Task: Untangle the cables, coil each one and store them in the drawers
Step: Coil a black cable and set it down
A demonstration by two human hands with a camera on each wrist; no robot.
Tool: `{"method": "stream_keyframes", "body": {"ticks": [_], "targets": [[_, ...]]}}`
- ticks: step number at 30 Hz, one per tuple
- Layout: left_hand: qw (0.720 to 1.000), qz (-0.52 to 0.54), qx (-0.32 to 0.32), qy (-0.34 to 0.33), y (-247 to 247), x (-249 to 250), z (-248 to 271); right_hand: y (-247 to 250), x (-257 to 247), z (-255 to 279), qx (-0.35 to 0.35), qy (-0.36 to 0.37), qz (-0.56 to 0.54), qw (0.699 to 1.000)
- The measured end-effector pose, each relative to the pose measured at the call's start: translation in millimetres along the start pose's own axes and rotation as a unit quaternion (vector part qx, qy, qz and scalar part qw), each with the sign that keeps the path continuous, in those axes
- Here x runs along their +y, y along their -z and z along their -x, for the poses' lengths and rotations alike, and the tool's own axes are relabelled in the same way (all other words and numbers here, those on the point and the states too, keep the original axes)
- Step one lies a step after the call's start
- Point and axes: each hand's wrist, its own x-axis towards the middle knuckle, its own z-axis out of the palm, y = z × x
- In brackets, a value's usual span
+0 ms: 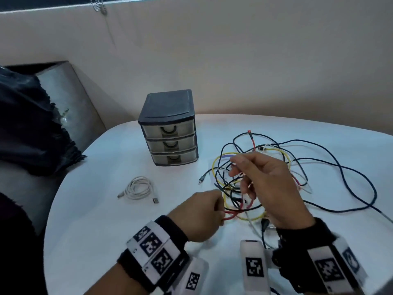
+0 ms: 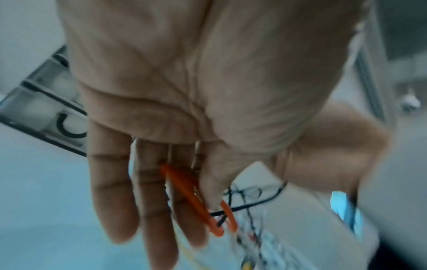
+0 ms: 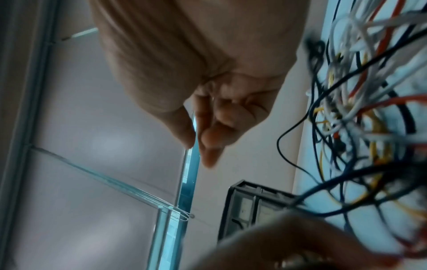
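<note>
**Head view: one cable coiled, the tangle barely begun**

Head view shows the white desk carrying everything; at its far left stands the drawer unit, all three drawers closed, so nothing looks stored yet; to the right, spread wide, lies the tangle of cables, dark, yellow, white and red strands crossing one another; near left of it, well apart, rests a coiled white cable, apparently the only one finished, though not yet put away. The right hand hovers over the middle of the tangle with fingers loosely curled among the strands; whether it pinches one I cannot tell. The left hand grips a loop of the red cable at the tangle's near edge, thumb against fingers. By my judgement most of the work remains: separating, coiling and storing.
</note>
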Motion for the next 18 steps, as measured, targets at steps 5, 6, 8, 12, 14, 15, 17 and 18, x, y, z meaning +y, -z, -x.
{"method": "stream_keyframes", "body": {"ticks": [5,6,8,12,14,15,17,18], "targets": [[0.987,0.055,0.144,-0.037,56.6,11.4,13.6,2.9,1.2,14.7,-0.101,0.067,0.249,0.961],[0.983,0.065,0.167,-0.046,66.6,15.7,17.1,3.9,1.4,17.2,-0.118,0.082,0.315,0.938],[0.972,0.088,0.212,-0.060,85.1,26.1,24.9,8.6,-1.0,16.4,-0.113,0.112,0.420,0.893],[0.938,0.217,0.266,-0.046,113.0,41.4,40.9,31.6,-10.5,-1.4,-0.054,0.064,0.490,0.867],[0.938,0.203,0.280,-0.030,118.9,39.7,49.0,42.0,-14.7,-0.3,-0.066,0.021,0.536,0.841],[0.940,0.190,0.284,-0.020,118.3,35.8,52.6,45.4,-16.1,4.2,-0.077,0.009,0.558,0.826],[0.937,0.190,0.294,0.009,114.5,26.6,59.5,48.8,-16.3,16.1,-0.099,-0.010,0.578,0.810],[0.931,0.208,0.297,0.026,111.3,22.4,62.6,49.6,-14.8,21.9,-0.113,-0.020,0.583,0.805]]}}
